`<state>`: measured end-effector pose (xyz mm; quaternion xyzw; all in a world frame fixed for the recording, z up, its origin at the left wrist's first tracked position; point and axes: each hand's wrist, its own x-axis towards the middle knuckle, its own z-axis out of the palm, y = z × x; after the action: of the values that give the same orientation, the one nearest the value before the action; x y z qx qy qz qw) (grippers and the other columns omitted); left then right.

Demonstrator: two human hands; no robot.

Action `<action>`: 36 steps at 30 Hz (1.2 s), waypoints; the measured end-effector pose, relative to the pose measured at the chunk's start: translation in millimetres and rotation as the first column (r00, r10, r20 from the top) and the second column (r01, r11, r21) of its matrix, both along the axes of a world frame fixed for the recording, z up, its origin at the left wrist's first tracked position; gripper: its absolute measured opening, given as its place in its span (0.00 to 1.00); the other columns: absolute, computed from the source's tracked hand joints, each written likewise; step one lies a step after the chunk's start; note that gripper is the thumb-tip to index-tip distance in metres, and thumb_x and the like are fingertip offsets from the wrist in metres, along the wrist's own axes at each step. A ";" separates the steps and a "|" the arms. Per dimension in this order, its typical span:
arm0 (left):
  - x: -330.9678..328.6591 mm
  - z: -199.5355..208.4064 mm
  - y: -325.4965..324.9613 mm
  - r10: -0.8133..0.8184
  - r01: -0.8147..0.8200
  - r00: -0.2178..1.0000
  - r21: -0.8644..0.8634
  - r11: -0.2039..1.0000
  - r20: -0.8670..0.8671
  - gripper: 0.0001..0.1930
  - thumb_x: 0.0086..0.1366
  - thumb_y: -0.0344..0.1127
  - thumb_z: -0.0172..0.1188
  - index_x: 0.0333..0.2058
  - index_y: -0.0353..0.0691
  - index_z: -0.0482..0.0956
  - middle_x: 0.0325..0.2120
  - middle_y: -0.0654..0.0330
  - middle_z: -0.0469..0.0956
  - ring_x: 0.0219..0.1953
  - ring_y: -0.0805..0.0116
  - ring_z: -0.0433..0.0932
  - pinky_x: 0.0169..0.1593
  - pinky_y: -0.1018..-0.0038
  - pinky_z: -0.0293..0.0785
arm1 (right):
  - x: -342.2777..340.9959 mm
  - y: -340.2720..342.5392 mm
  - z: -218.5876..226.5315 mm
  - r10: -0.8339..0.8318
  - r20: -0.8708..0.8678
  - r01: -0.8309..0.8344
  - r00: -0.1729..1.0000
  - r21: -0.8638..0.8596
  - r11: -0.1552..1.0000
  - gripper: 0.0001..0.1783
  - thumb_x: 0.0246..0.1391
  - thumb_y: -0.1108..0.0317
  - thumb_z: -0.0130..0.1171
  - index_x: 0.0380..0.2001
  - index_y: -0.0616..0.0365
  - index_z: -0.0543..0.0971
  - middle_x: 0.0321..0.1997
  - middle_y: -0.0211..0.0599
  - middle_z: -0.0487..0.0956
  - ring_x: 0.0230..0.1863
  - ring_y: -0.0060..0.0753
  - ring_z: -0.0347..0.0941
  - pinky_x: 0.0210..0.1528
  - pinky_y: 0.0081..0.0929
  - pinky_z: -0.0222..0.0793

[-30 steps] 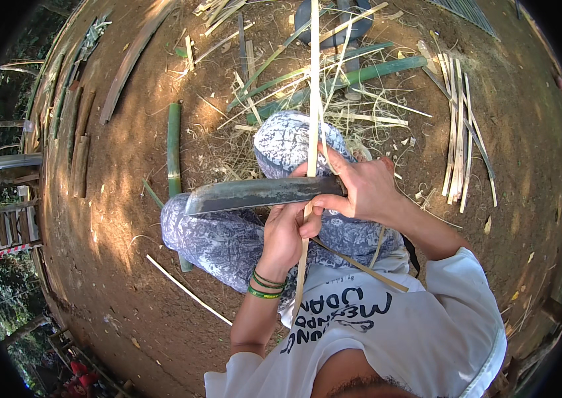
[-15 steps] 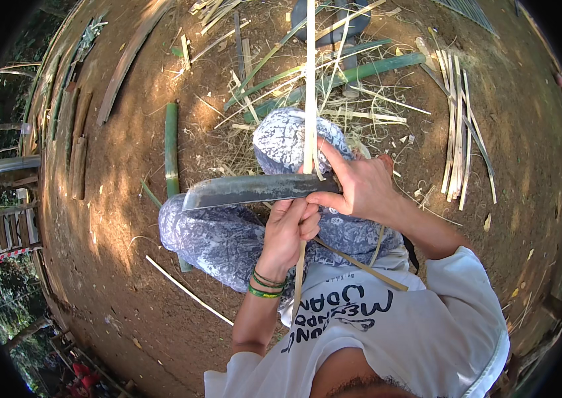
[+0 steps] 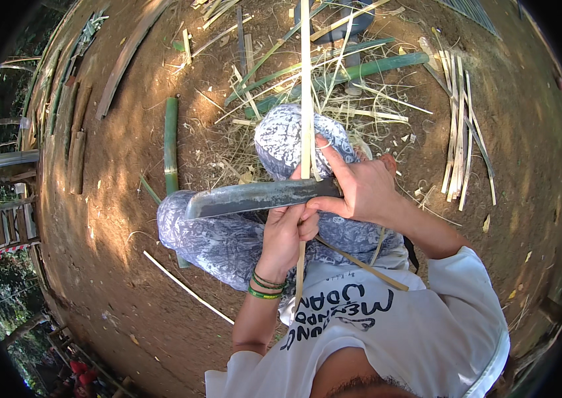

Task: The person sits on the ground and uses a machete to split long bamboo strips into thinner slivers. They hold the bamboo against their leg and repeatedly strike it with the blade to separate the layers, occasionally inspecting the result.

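Note:
A long pale bamboo strip (image 3: pixel 306 79) runs from the far edge over my knee down to my lap. My left hand (image 3: pixel 287 232) is closed around it, just under the blade. Across the strip lies a broad dark machete (image 3: pixel 248 198), its squared tip pointing left. My right hand (image 3: pixel 364 189) grips it at the handle end, which the hand hides. My right thumb presses at the blade's base beside my left fingers, and the index finger stretches along the strip. A thin curled shaving (image 3: pixel 322 144) stands by that finger.
Green bamboo poles (image 3: pixel 374 68) and shavings (image 3: pixel 228 146) litter the ground ahead. Several split strips (image 3: pixel 456 132) lie to the right. A short green bamboo piece (image 3: pixel 171 142) sits beyond my left knee. One loose strip (image 3: pixel 188 286) rests at left. Wooden planks (image 3: pixel 125 60) lie farther left.
The machete has tilted slightly, its tip dropping a little toward me. The far part of the strip has shifted slightly left. Both hands keep their holds.

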<state>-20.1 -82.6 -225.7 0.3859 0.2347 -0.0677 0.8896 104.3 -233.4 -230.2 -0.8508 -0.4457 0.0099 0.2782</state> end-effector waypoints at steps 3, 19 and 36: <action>3.1 -2.8 -1.4 0.021 -0.021 1.000 0.002 1.000 0.005 0.24 0.78 0.33 0.41 0.70 0.51 0.57 0.21 0.75 0.56 0.18 0.85 0.51 0.22 0.83 0.49 | -0.7 0.6 2.8 -0.005 0.052 0.009 0.999 -0.059 0.998 0.56 0.51 0.30 0.59 0.66 0.70 0.62 0.07 0.33 0.67 0.08 0.38 0.68 0.14 0.37 0.63; 4.1 -2.9 -1.4 0.054 -0.054 0.998 -0.049 0.997 -0.014 0.21 0.78 0.34 0.41 0.67 0.52 0.62 0.22 0.73 0.56 0.18 0.85 0.51 0.21 0.84 0.48 | 2.2 -1.2 -4.9 -0.023 -0.050 0.020 0.998 -0.065 0.998 0.56 0.48 0.32 0.62 0.67 0.65 0.61 0.11 0.38 0.72 0.13 0.45 0.73 0.17 0.40 0.65; -7.1 -13.3 -0.4 0.028 -0.028 0.999 0.018 0.999 0.031 0.11 0.78 0.37 0.42 0.48 0.44 0.73 0.21 0.73 0.56 0.17 0.85 0.50 0.20 0.83 0.45 | 6.2 0.4 -9.3 -0.007 0.093 0.015 0.996 -0.089 0.996 0.59 0.50 0.27 0.57 0.67 0.71 0.60 0.06 0.32 0.66 0.08 0.37 0.67 0.15 0.38 0.64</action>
<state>-27.1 -83.0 -239.0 0.3916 0.2270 -0.0471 0.8904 110.5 -233.1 -239.6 -0.8645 -0.4524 -0.0109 0.2189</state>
